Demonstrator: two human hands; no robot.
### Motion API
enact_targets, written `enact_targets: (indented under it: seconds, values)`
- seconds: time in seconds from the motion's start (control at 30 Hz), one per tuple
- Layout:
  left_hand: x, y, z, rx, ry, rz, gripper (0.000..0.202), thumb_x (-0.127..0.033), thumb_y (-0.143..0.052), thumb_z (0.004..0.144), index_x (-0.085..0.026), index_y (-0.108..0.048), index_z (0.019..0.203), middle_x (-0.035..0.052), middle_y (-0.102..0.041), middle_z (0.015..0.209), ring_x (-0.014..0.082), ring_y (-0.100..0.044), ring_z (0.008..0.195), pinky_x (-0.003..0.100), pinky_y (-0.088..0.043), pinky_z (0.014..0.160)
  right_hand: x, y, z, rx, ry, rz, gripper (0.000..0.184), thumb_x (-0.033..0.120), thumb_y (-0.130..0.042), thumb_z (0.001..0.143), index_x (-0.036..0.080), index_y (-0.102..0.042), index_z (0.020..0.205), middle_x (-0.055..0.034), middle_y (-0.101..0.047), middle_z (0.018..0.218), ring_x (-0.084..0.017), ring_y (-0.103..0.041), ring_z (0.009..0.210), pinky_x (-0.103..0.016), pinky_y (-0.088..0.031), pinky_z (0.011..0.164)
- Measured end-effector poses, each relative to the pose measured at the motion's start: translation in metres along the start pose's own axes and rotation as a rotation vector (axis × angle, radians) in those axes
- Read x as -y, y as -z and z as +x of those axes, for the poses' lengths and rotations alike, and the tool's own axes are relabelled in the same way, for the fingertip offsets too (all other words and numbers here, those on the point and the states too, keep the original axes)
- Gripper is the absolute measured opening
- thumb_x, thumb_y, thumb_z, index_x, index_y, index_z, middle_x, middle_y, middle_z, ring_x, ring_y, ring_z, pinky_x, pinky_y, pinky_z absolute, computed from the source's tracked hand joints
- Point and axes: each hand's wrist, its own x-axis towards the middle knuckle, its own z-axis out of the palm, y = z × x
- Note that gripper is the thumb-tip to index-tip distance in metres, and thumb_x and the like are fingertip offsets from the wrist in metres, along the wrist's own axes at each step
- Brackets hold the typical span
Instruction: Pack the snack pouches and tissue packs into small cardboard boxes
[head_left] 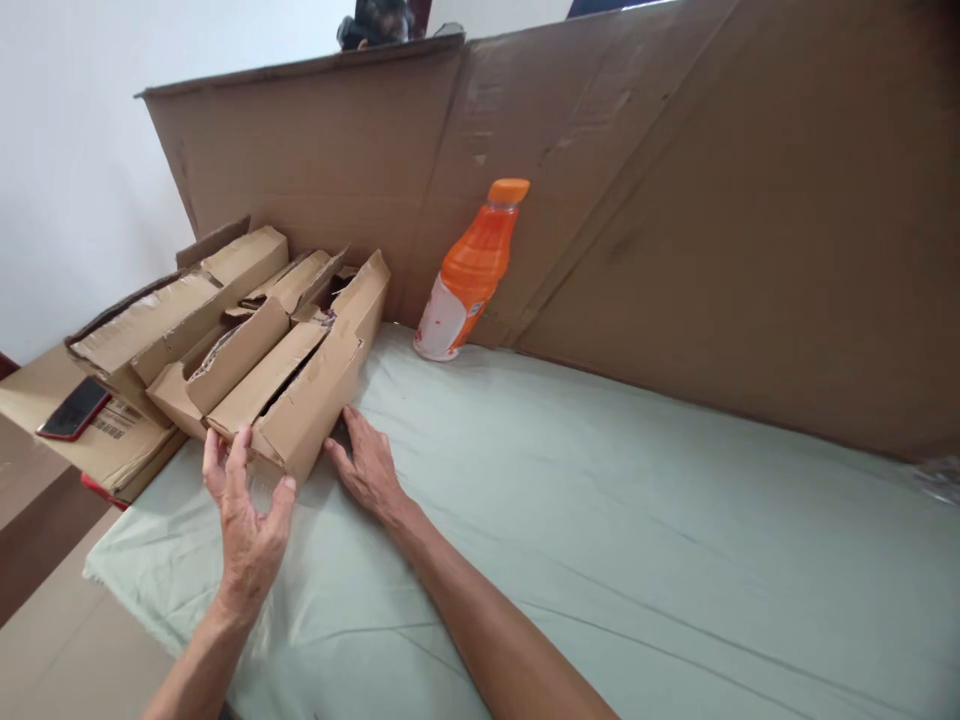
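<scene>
A light-brown cardboard box [307, 400] with slots and torn flaps lies on the green cloth, at the left. My left hand [251, 525] is at its near end, fingers spread, with the fingertips touching or very close to its near edge. Along the box's right side, my right hand [367, 465] rests low by the cloth. Its thumb and forefinger are apart near the lower edge, and the other fingers are partly hidden. Neither hand is wrapped round the box.
An orange-capped bottle of orange drink [469, 275] stands near the cardboard wall [675, 250]. Left lie another cardboard piece [150, 320] and a dark phone-like object [75, 410] on a carton. The green cloth [637, 520] ends at the left. A person's head [382, 20] shows behind.
</scene>
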Motion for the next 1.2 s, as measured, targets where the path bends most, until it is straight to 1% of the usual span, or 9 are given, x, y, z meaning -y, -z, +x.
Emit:
enact_targets:
  seconds: [0.17,0.3,0.5,0.7,0.83,0.93,1.0,1.1,1.2]
  values:
    - [0.006,0.001,-0.005,0.035,-0.043,-0.031,0.081,-0.027,-0.065,0.091,-0.035,-0.025,0.162,0.0103,-0.015,0.171,0.036,-0.017,0.159,0.06,-0.03,0.123,-0.006,0.001,0.002,0.062,0.035,-0.1,0.065,0.043,-0.045,0.099,0.01,-0.042,0.155,-0.0202,-0.05,0.157,-0.034,-0.047,0.144,-0.052,-0.041,0.114]
    - [0.008,0.007,-0.015,0.087,0.069,-0.15,0.086,-0.03,-0.063,0.092,-0.033,-0.015,0.164,0.0114,-0.021,0.171,0.034,-0.025,0.157,0.057,-0.037,0.12,-0.001,0.005,0.004,0.109,0.05,-0.16,0.063,0.038,-0.047,0.1,0.012,-0.04,0.157,-0.0198,-0.051,0.156,-0.034,-0.048,0.144,-0.053,-0.04,0.114]
    - [0.027,0.016,-0.051,0.259,0.307,-0.179,0.08,-0.036,-0.06,0.089,-0.02,-0.026,0.159,0.0191,-0.037,0.162,0.0362,-0.043,0.147,0.058,-0.041,0.116,0.025,0.019,-0.017,0.22,0.108,-0.253,0.056,0.035,-0.051,0.1,0.008,-0.051,0.149,-0.0207,-0.051,0.156,-0.034,-0.044,0.146,-0.051,-0.035,0.117]
    - [0.037,0.022,-0.069,0.473,0.196,-0.114,0.067,-0.034,-0.063,0.079,-0.014,-0.053,0.141,0.0206,-0.049,0.153,0.0365,-0.044,0.147,0.058,-0.034,0.123,0.048,0.04,-0.087,0.335,0.241,-0.311,0.055,0.042,-0.058,0.1,0.018,-0.053,0.149,-0.0164,-0.046,0.161,-0.031,-0.037,0.151,-0.052,-0.029,0.122]
    - [0.022,0.023,-0.065,0.526,0.173,-0.144,0.053,-0.035,-0.063,0.078,-0.014,-0.065,0.126,0.0209,-0.056,0.147,0.0368,-0.053,0.139,0.057,-0.042,0.117,0.058,0.052,-0.139,0.399,0.336,-0.266,0.058,0.045,-0.055,0.101,0.017,-0.05,0.151,-0.0147,-0.047,0.16,-0.031,-0.035,0.151,-0.052,-0.027,0.123]
    - [-0.004,0.028,-0.064,0.615,0.153,-0.196,0.038,-0.034,-0.058,0.084,-0.015,-0.071,0.114,0.0167,-0.071,0.125,0.0309,-0.068,0.119,0.048,-0.054,0.105,0.064,0.054,-0.165,0.413,0.339,-0.215,0.059,0.047,-0.061,0.096,0.017,-0.053,0.147,-0.0152,-0.051,0.156,-0.031,-0.038,0.148,-0.052,-0.027,0.124]
    - [-0.026,0.034,-0.066,0.698,0.126,-0.239,0.031,-0.032,-0.054,0.087,-0.017,-0.073,0.107,0.0117,-0.077,0.111,0.0263,-0.073,0.107,0.041,-0.059,0.095,0.067,0.052,-0.173,0.401,0.319,-0.18,0.058,0.042,-0.066,0.092,0.018,-0.056,0.144,-0.0138,-0.059,0.147,-0.029,-0.045,0.142,-0.05,-0.028,0.123]
    - [-0.051,0.04,-0.07,0.795,-0.016,-0.281,0.027,-0.025,-0.051,0.088,-0.02,-0.073,0.102,0.0073,-0.078,0.103,0.0225,-0.073,0.104,0.035,-0.059,0.091,0.067,0.046,-0.176,0.358,0.296,-0.131,0.051,0.03,-0.067,0.087,0.019,-0.06,0.136,-0.0101,-0.068,0.131,-0.027,-0.053,0.131,-0.047,-0.034,0.119]
    - [-0.053,0.033,-0.074,0.811,-0.191,-0.211,0.032,-0.02,-0.049,0.086,-0.021,-0.074,0.106,0.007,-0.077,0.107,0.0218,-0.071,0.105,0.036,-0.058,0.095,0.065,0.042,-0.175,0.309,0.35,-0.123,0.043,0.026,-0.064,0.085,0.02,-0.063,0.127,-0.0112,-0.069,0.128,-0.028,-0.055,0.126,-0.048,-0.039,0.113]
